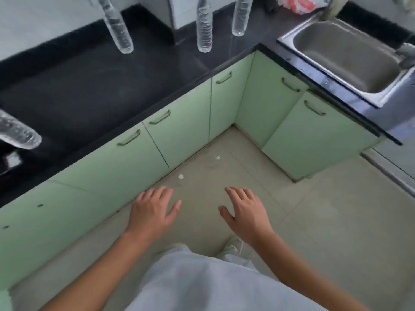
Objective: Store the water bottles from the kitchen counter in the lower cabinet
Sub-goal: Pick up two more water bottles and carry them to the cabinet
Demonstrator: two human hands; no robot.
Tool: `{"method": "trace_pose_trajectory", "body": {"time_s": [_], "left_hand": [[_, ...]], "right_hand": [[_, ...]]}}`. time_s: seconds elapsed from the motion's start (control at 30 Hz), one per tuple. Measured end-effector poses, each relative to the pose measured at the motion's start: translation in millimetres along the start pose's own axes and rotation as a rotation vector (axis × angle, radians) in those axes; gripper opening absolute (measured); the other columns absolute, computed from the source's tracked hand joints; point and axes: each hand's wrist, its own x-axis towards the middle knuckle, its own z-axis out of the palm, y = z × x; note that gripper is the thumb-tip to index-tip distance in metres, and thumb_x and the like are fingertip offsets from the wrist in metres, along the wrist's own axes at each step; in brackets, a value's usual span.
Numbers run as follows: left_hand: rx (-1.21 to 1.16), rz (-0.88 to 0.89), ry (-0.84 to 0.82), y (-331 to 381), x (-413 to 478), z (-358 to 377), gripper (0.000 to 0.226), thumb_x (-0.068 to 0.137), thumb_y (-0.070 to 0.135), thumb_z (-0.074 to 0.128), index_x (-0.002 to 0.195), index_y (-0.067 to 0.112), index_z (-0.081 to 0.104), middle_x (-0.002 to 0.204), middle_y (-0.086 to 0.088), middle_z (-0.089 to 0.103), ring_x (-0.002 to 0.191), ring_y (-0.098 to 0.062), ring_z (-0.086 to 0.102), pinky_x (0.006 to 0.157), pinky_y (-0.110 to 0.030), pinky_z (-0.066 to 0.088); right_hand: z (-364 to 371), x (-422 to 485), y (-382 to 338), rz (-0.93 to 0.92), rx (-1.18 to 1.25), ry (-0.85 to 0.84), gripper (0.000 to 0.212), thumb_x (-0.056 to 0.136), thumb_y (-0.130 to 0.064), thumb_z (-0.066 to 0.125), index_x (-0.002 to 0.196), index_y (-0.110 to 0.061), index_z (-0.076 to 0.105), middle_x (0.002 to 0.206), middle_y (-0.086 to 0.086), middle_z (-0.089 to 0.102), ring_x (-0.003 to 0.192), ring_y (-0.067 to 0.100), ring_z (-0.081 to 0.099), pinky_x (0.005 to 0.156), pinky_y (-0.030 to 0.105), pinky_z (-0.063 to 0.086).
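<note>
Both my hands hang empty over the floor, fingers spread — left hand, right hand. Up beyond them, four clear water bottles stand on the black counter — one far to my left, three ahead. Between hands and counter, the green lower cabinet doors are closed.
</note>
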Motion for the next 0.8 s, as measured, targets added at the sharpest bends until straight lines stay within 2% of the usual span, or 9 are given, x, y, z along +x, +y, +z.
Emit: {"method": "trace_pose_trajectory", "body": {"time_s": [0.13,0.23,0.37,0.6,0.8], "left_hand": [[-0.034,-0.257,-0.031,-5.2,-6.7,-1.6,0.046,0.094,0.052,0.044,0.102,0.013,0.068,0.099,-0.005,0.070,0.086,-0.032,0.066,0.072,-0.040,0.049],[-0.060,-0.384,-0.086,-8.6,-3.9,4.4,0.044,0.094,0.052,0.045,0.099,0.015,0.067,0.096,-0.004,0.070,0.086,-0.032,0.066,0.072,-0.040,0.049],[-0.131,-0.465,-0.176,-15.6,19.0,31.7,0.045,0.094,0.053,0.042,0.098,0.016,0.066,0.091,-0.005,0.069,0.083,-0.033,0.065,0.069,-0.040,0.046],[-0.284,-0.482,-0.339,-23.5,86.9,118.4,0.059,0.090,0.056,0.038,0.105,0.009,0.070,0.095,-0.013,0.073,0.085,-0.036,0.069,0.072,-0.042,0.052],[-0.375,-0.571,-0.337,-35.7,125.2,199.9,0.067,0.088,0.060,0.037,0.116,0.008,0.069,0.109,-0.016,0.073,0.098,-0.039,0.068,0.080,-0.044,0.055]], "right_hand": [[-3.9,60.7,0.1,-0.194,-0.035,-0.094,0.062,0.095,-0.055,0.040,0.137,-0.013,0.057,0.134,0.002,0.063,0.121,0.028,0.056,0.097,0.040,0.050],[4.8,97.4,-4.6,-0.232,-0.004,-0.135,0.062,0.095,-0.055,0.042,0.139,-0.013,0.056,0.135,0.003,0.063,0.123,0.028,0.055,0.100,0.039,0.048],[27.4,132.9,-1.8,-0.156,0.030,-0.218,0.059,0.097,-0.050,0.049,0.144,-0.015,0.050,0.139,0.003,0.060,0.127,0.027,0.053,0.104,0.037,0.044],[61.1,195.6,34.8,-0.001,0.083,-0.297,0.058,0.098,-0.047,0.051,0.147,-0.017,0.045,0.144,0.002,0.054,0.132,0.025,0.049,0.104,0.035,0.042],[118.5,259.8,80.5,0.153,0.205,-0.348,0.057,0.096,-0.045,0.056,0.144,-0.015,0.049,0.142,0.003,0.056,0.130,0.024,0.052,0.104,0.038,0.045]]}}
